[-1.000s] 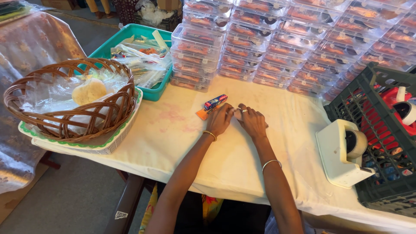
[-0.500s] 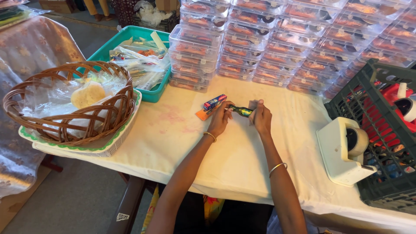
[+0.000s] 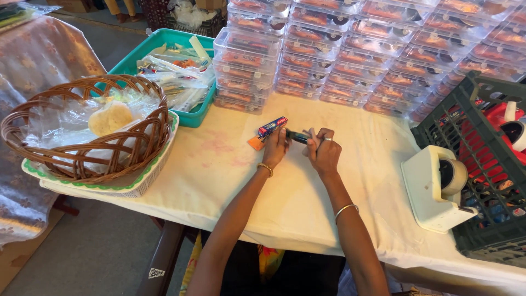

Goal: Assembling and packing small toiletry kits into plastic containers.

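Observation:
My left hand (image 3: 275, 147) and my right hand (image 3: 324, 151) meet over the white tablecloth (image 3: 307, 203), both gripping one small dark green packet (image 3: 299, 136) held between the fingertips. The packet shows only between the two hands. Just left of my left hand lie a small blue and red packet (image 3: 272, 127) and an orange piece (image 3: 255, 143) on the cloth.
Stacks of clear lidded food boxes (image 3: 350, 52) line the far side. A teal tray (image 3: 183, 66) of wrapped items stands at the back left, a wicker basket (image 3: 87, 131) with a bun (image 3: 111, 117) at the left. A white tape dispenser (image 3: 441, 186) and a dark green crate (image 3: 487, 164) stand at the right.
My hands lay flat together on the cloth a second ago. They have lifted, pulled the green packet out between them, then drawn close again around it.

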